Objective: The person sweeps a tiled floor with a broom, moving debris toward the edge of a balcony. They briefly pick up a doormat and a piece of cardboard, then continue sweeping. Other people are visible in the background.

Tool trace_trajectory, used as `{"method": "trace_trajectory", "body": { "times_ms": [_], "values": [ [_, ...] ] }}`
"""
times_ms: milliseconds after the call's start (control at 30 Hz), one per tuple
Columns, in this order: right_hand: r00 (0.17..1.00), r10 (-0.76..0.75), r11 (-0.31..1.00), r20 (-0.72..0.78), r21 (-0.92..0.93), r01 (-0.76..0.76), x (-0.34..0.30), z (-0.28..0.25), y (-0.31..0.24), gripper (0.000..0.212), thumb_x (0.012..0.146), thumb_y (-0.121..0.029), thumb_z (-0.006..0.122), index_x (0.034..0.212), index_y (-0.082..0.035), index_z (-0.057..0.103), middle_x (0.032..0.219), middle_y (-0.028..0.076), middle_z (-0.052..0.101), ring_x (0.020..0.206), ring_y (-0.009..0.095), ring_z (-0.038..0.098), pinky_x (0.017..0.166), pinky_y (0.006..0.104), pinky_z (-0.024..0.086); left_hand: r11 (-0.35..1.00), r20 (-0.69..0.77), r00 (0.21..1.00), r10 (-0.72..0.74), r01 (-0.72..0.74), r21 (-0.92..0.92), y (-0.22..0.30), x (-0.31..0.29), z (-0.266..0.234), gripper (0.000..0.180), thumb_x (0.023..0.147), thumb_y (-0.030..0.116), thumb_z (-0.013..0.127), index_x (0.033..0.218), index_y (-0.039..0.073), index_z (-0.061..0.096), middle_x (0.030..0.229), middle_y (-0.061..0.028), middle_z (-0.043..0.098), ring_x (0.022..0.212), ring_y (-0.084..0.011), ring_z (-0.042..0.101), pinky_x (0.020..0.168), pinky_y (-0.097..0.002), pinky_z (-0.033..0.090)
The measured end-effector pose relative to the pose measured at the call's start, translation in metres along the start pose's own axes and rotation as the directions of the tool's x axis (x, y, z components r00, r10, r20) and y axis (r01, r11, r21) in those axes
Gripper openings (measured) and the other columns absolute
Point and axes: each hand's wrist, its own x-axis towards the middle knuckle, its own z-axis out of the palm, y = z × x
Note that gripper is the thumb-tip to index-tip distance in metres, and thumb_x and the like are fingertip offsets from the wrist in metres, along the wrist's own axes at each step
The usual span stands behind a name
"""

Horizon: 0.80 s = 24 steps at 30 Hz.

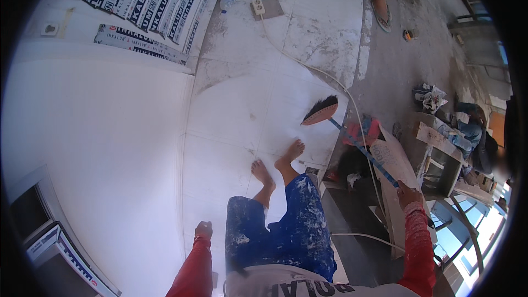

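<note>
A long-handled broom (320,113) with a salmon-coloured head and dark bristles reaches out over the pale tiles ahead of my feet. Its blue patterned handle slants back to my right hand (408,193), whose fingers are wrapped round the upper end. The bristles face away from me, up and to the left; whether they touch the floor I cannot tell. My left hand (203,229) hangs beside my left leg, near the white wall. Its fingers look curled in, and nothing shows in them.
A white cable (308,66) runs from a socket block (257,6) across the floor, passing right of the broom head. Wrapped panels (148,0) stand far left. On the right are a cardboard sheet (393,170), a pink bag (363,131) and a dusty wooden stand (443,159). Two people are nearby.
</note>
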Motion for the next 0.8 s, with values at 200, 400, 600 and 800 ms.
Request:
{"method": "trace_trajectory", "body": {
  "times_ms": [200,400,600,800],
  "values": [
    [0.995,-0.088,0.969,0.049,0.235,0.074,0.1,-0.019,-0.1,0.036,0.095,-0.041,0.042,0.13,-0.034,0.047,0.113,0.01,0.064,0.106,0.036,0.059,0.092,0.0464,0.045,0.983,-0.097,0.98,0.173,-0.178,-0.046,0.168,0.037,-0.044,0.04,0.087,0.044,0.053,0.1,0.008,0.066,0.105,-0.016,0.066,0.101,-0.0346,0.061,0.089,-0.0418,0.047],
    [0.979,0.055,0.959,0.197,0.264,-0.107,0.086,-0.022,-0.038,0.035,0.094,-0.039,0.045,0.128,-0.033,0.047,0.112,0.013,0.064,0.104,0.041,0.058,0.088,0.0486,0.047,0.971,-0.104,0.966,0.236,-0.231,0.06,0.302,0.053,-0.115,0.04,0.087,0.043,0.054,0.099,0.007,0.066,0.104,-0.0161,0.066,0.101,-0.0344,0.061,0.089,-0.0407,0.047],
    [0.931,0.131,0.915,0.34,0.32,-0.245,0.038,-0.05,0.028,0.035,0.094,-0.036,0.045,0.129,-0.026,0.048,0.115,0.014,0.062,0.102,0.042,0.058,0.092,0.0505,0.042,0.904,-0.039,0.948,0.316,-0.289,0.315,0.446,0.108,-0.154,0.047,0.087,0.044,0.049,0.098,0.0,0.065,0.103,-0.0235,0.064,0.1,-0.0399,0.06,0.09,-0.0453,0.047],
    [0.834,0.099,0.746,0.543,0.514,-0.423,0.004,-0.056,-0.042,0.038,0.094,-0.034,0.043,0.128,-0.016,0.047,0.114,0.018,0.061,0.105,0.042,0.057,0.093,0.05,0.042,0.81,-0.042,0.871,0.489,-0.435,0.392,0.649,0.165,-0.174,0.048,0.086,0.046,0.051,0.11,0.006,0.062,0.11,-0.0185,0.064,0.105,-0.0356,0.06,0.093,-0.0435,0.046]
  ]
}}
